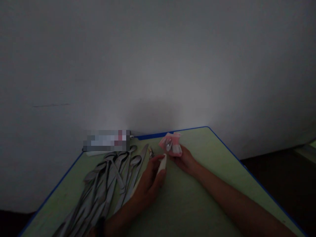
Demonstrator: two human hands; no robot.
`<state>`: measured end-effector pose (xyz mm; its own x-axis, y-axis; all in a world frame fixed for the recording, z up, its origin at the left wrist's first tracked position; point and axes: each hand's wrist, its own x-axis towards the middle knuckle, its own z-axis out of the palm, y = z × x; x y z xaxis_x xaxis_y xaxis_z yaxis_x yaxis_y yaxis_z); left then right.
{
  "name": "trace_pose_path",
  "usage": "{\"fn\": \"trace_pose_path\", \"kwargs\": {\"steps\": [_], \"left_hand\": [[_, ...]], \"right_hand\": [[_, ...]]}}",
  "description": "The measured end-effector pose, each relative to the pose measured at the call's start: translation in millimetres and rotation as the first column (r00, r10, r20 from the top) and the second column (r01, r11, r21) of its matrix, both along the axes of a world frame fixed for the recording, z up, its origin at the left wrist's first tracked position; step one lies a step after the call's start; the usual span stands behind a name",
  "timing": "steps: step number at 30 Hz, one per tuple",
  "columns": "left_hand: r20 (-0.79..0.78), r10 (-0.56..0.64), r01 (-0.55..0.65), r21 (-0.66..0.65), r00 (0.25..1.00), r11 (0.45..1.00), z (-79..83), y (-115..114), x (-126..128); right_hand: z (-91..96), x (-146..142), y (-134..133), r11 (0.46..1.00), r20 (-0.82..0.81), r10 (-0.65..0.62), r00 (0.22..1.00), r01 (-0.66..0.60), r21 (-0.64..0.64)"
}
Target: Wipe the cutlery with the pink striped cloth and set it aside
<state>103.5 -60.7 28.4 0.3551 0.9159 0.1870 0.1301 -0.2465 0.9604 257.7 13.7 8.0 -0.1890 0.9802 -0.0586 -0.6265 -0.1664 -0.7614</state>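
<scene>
Left hand (149,181) grips a white-handled utensil (162,165) steady while right hand (185,160) pinches a pink cloth (175,141) around its head.

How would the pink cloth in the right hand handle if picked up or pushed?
The pink cloth looks bunched around a metal utensil tip in the right hand, so probably floppy and light. Pushed across the green table, it would likely crumple, not roll.

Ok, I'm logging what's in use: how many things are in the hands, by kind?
Pink cloth, right hand: 1
White-handled utensil, left hand: 1
Total: 2
The metal tip in the cloth may be that utensil's own end; the cutlery heap beside is too dim to count.
</scene>
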Motion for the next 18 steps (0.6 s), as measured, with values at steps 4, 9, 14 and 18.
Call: {"fn": "trace_pose_path", "kwargs": {"steps": [4,9,14,18], "left_hand": [[-0.005,-0.03,0.03,0.055,1.0,0.998,0.6,1.0,0.3],[-0.092,0.079,-0.076,0.034,0.993,0.997,-0.5,1.1,-0.4],[-0.261,0.216,-0.138,0.287,0.941,0.948,0.0,1.0,-4.4],[-0.412,0.365,-0.104,0.533,0.835,0.839,-0.2,4.9,-4.5]], "right_hand": [[-1.8,-0.1,-0.6,1.0,0.004,-0.012,1.0,0.012,0.01],[-2.9,1.5,0.6,1.0,-0.054,-0.013,0.998,0.014,0.013],[-3.6,6.4,1.5,0.999,-0.156,0.008,0.988,-0.014,-0.042],[0.4,5.0,-0.7,0.999,-0.113,0.04,0.993,-0.044,-0.029]]}}
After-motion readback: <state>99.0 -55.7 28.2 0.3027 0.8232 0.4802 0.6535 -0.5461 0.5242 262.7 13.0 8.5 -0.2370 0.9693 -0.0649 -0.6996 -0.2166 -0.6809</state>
